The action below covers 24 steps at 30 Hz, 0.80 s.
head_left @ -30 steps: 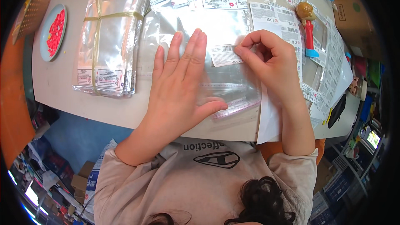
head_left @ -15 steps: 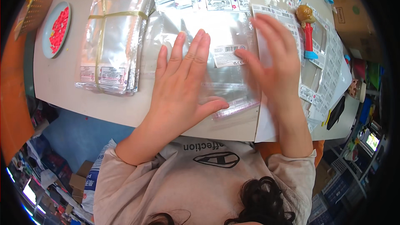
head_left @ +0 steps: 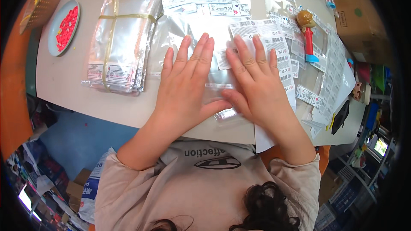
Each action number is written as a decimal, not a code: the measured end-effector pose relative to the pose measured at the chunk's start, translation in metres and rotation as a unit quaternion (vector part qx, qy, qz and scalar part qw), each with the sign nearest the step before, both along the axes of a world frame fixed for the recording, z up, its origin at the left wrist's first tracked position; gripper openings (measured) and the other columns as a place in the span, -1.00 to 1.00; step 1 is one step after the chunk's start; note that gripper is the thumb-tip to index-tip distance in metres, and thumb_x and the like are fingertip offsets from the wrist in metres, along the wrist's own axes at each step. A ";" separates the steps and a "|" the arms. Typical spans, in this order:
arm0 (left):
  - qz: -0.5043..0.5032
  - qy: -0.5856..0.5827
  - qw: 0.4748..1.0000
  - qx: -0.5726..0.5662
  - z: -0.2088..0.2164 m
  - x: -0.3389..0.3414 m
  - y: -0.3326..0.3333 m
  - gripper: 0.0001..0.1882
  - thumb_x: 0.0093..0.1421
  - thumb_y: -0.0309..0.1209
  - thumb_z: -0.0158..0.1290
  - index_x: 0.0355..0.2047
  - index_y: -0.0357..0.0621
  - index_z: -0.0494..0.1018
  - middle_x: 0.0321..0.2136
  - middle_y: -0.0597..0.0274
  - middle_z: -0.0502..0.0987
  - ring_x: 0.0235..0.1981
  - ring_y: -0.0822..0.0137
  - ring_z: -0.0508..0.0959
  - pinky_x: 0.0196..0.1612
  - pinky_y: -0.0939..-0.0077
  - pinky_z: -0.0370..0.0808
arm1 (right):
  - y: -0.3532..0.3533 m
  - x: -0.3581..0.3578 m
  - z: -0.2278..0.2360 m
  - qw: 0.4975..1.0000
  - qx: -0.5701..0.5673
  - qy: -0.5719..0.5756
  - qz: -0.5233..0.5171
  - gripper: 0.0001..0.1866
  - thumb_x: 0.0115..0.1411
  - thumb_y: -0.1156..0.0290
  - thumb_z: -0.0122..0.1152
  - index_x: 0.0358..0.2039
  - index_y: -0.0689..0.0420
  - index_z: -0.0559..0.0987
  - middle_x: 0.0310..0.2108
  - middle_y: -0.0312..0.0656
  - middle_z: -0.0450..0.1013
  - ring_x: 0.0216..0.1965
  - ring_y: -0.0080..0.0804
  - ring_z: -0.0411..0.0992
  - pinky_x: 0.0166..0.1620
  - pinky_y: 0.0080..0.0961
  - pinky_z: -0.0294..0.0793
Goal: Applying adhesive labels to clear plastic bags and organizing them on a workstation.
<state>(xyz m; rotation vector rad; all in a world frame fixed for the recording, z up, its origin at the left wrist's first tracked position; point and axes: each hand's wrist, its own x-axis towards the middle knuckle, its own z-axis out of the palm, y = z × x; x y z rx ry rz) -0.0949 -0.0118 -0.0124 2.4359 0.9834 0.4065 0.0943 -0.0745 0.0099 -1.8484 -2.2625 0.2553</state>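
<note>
Head view: both palms pressed flat on a clear plastic bag (head_left: 188, 38) lying on the pale bench (head_left: 64, 81), fingers spread and pointing away from the body. Left hand (head_left: 186, 85) covering the bag's middle, right hand (head_left: 257, 85) just beside it, over the bag's right edge and the white label (head_left: 222, 57) stuck there, thumbs nearly meeting near the bag's sealed strip. No grip closed on anything: both hands open, flat, only pressing down. Best done, by the look of it, with even pressure from the centre outward, keeping the film smooth and the label unwrinkled, and holding the bag square to the bench edge. Bag directly under both palms, touching them, its far end showing beyond the fingertips. To the left, well apart, a banded stack of bags (head_left: 122, 38); farther left a blue plate of red pieces (head_left: 64, 28). To the right, label sheets (head_left: 325, 64) and a small toy figure (head_left: 306, 25).
</note>
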 end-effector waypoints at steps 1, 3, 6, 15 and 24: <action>0.000 0.004 1.000 0.001 0.001 0.002 0.001 0.24 -0.16 0.02 0.38 0.39 -0.22 -0.07 0.37 -0.02 0.08 0.38 -0.18 0.06 0.35 -0.17 -0.08 | -0.002 0.000 0.001 1.000 0.003 -0.003 -0.003 -0.32 0.19 0.01 0.22 0.22 0.16 0.40 0.35 -0.07 0.15 0.40 0.09 -0.01 0.28 0.34 -0.02; -0.005 0.012 1.000 -0.002 0.004 0.005 0.001 0.23 -0.15 0.03 0.37 0.39 -0.22 -0.06 0.37 -0.02 0.08 0.38 -0.18 0.06 0.35 -0.16 -0.08 | -0.007 0.001 0.004 0.995 -0.063 -0.072 -0.002 -0.27 0.23 0.02 0.14 0.31 0.14 0.28 0.41 -0.08 0.03 0.43 0.10 -0.09 0.34 0.24 -0.13; 0.005 0.027 1.000 -0.010 0.003 0.001 0.002 0.22 -0.15 0.04 0.37 0.38 -0.24 -0.04 0.37 -0.02 0.08 0.38 -0.17 0.06 0.36 -0.15 -0.09 | -0.001 0.012 -0.005 0.988 -0.065 -0.101 -0.100 -0.27 0.29 -0.02 0.07 0.34 0.14 0.24 0.42 -0.10 0.02 0.44 0.07 -0.11 0.36 0.21 -0.15; -0.001 0.029 1.000 0.008 0.002 0.003 0.000 0.22 -0.16 0.05 0.38 0.37 -0.25 0.00 0.36 -0.05 0.10 0.38 -0.16 0.05 0.37 -0.14 -0.10 | -0.002 0.034 -0.007 0.977 -0.030 -0.069 -0.201 -0.24 0.32 0.00 0.02 0.38 0.17 0.12 0.45 -0.10 -0.06 0.45 0.08 -0.16 0.36 0.23 -0.19; 0.002 0.029 0.999 0.023 0.001 0.006 0.000 0.23 -0.19 0.05 0.39 0.36 -0.28 0.01 0.35 -0.08 0.12 0.37 -0.20 0.06 0.34 -0.19 -0.08 | -0.009 0.018 -0.005 0.996 -0.053 -0.052 -0.057 -0.37 0.32 0.06 0.02 0.34 -0.01 0.25 0.41 -0.13 0.05 0.44 0.04 -0.10 0.35 0.28 -0.18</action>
